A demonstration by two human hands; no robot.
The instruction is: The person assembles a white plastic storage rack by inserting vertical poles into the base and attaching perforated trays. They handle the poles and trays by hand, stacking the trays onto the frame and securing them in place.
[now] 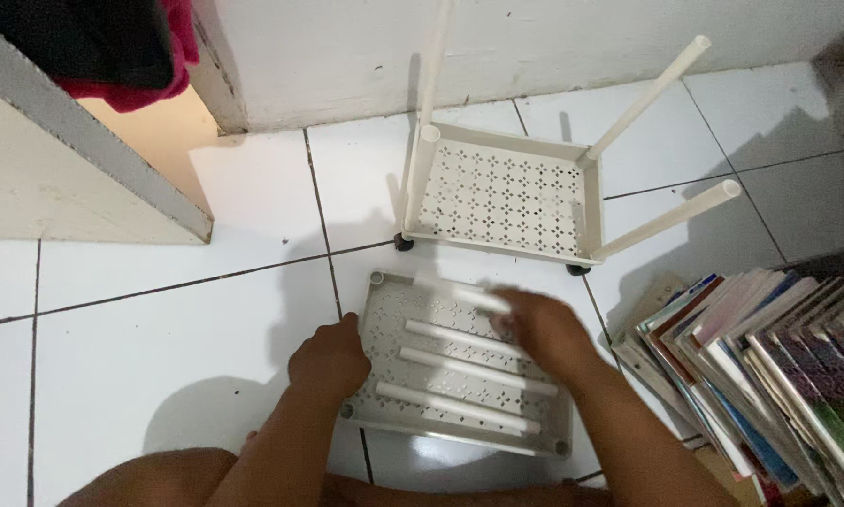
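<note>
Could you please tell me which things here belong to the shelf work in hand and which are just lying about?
In hand:
left hand on the near tray
right hand, blurred, at a loose tube
three more tubes in that tray
wheeled tray with four posts

Lying about:
books
dark and red cloth

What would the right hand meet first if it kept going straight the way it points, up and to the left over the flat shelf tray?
Probably the blurred white tube right at the right hand; its fingertips already seem to touch it, though motion blur leaves this unclear.
</note>
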